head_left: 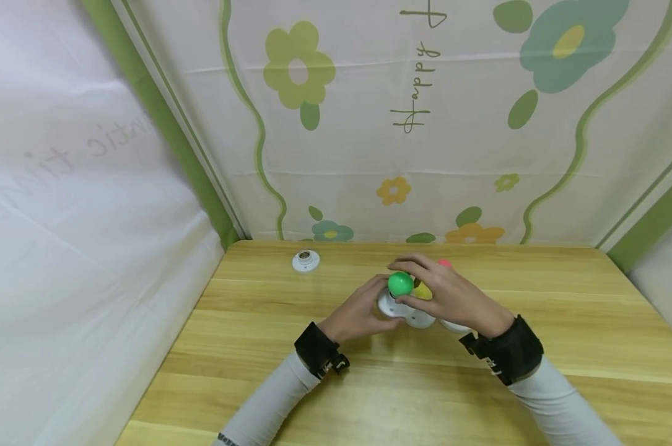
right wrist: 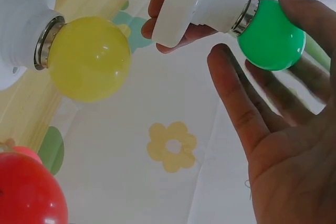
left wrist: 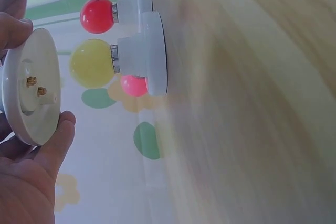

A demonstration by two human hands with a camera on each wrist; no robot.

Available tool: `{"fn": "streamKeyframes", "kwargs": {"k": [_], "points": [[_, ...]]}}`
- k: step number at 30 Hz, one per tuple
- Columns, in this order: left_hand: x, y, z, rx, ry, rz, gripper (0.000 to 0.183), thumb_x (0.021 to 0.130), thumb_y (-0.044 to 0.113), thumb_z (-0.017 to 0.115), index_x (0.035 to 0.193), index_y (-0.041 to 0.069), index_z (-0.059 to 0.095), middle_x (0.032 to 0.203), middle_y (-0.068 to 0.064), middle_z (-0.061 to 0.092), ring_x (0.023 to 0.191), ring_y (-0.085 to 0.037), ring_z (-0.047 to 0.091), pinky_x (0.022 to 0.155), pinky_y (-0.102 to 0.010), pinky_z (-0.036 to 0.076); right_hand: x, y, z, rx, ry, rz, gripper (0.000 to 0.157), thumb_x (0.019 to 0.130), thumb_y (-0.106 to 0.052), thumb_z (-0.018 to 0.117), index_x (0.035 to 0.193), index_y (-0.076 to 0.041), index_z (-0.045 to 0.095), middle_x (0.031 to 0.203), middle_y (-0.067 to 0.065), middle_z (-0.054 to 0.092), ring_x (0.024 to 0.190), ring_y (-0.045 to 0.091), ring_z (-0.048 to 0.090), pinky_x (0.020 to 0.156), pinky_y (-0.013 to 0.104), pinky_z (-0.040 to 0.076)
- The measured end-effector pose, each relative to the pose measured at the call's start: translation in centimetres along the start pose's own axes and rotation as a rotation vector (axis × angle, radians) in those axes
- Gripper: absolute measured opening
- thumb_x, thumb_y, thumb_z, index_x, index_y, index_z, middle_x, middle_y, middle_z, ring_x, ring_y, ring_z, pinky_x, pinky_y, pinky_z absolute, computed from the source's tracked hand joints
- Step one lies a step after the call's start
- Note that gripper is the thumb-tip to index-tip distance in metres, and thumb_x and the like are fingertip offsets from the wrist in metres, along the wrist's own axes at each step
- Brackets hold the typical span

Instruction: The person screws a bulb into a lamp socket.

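Observation:
My left hand (head_left: 360,313) holds a white round lamp holder (left wrist: 50,77) by its rim, raised above the table with its underside showing in the left wrist view. A green bulb (right wrist: 271,35) sits in that holder, its metal collar partly visible. My right hand (right wrist: 294,156) is spread around the green bulb, thumb at one side and fingers extended along the other; the index fingertip stands apart from the glass. Just beyond, a yellow bulb (left wrist: 92,63) stands in its own white holder (left wrist: 155,53). Beside it is a red bulb (left wrist: 97,15) in another holder, mostly hidden by my right hand in the head view.
A pink bulb (head_left: 445,264) shows behind my right hand, its holder hidden. Toward the back left of the wooden table (head_left: 369,396) lies a white holder (head_left: 305,261) without a bulb. Flower-printed fabric (head_left: 347,148) hangs behind the table, and white fabric (head_left: 90,248) borders the left.

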State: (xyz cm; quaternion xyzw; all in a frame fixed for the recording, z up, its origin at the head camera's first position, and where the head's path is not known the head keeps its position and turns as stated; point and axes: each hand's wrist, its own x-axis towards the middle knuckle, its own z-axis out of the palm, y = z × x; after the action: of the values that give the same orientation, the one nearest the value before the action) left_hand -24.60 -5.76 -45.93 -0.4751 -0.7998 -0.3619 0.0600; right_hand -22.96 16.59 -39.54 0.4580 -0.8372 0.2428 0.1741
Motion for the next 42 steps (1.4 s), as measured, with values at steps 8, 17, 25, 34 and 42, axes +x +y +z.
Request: {"fn": "streamKeyframes", "kwargs": {"k": [8,17,25,34,42], "points": [[-0.06,0.0,-0.05,-0.02,0.007,-0.012,0.082,0.085,0.029,0.073,0.151,0.02,0.024,0.142,0.0,0.041,0.127,-0.011,0.042,0.103,-0.027,0.042,-0.2,-0.11,0.02,0.026,-0.026,-0.029,0.047,0.09,-0.021,0.068,0.135,-0.015,0.055,0.136,0.001,0.051,0.123,0.015,0.048,0.092,0.036,0.052],[-0.23,-0.12,-0.01,-0.001,0.006,-0.009,0.087,0.085,0.034,0.072,0.153,0.022,0.019,0.145,0.002,0.039,0.13,-0.009,0.038,0.106,-0.027,0.039,-0.28,-0.22,-0.14,0.03,-0.04,-0.037,0.048,0.091,-0.014,0.063,0.137,-0.013,0.053,0.137,0.005,0.052,0.124,0.021,0.048,0.095,0.042,0.05],[-0.17,0.47,-0.21,-0.011,0.012,-0.019,0.085,0.084,0.03,0.074,0.152,0.02,0.023,0.143,0.001,0.041,0.128,-0.01,0.041,0.104,-0.026,0.04,-0.25,-0.34,-0.32,0.024,-0.037,-0.032,0.046,0.091,-0.019,0.066,0.135,-0.011,0.055,0.134,0.004,0.053,0.12,0.019,0.051,0.092,0.037,0.052],[-0.07,0.26,0.14,0.002,0.014,-0.011,0.078,0.082,0.024,0.077,0.146,0.015,0.033,0.138,0.001,0.044,0.124,-0.008,0.044,0.102,-0.023,0.042,-0.22,-0.16,-0.35,0.016,-0.013,-0.02,0.045,0.089,-0.03,0.07,0.129,-0.012,0.059,0.123,-0.001,0.056,0.107,0.011,0.056,0.081,0.029,0.055],[-0.06,0.42,0.27,0.004,0.02,0.001,0.071,0.08,0.022,0.078,0.139,0.011,0.041,0.135,-0.001,0.047,0.12,-0.009,0.047,0.099,-0.022,0.045,-0.24,-0.15,-0.23,-0.006,-0.002,0.011,0.046,0.086,-0.04,0.071,0.121,-0.013,0.06,0.118,-0.004,0.055,0.099,0.006,0.056,0.077,0.027,0.056]]}}
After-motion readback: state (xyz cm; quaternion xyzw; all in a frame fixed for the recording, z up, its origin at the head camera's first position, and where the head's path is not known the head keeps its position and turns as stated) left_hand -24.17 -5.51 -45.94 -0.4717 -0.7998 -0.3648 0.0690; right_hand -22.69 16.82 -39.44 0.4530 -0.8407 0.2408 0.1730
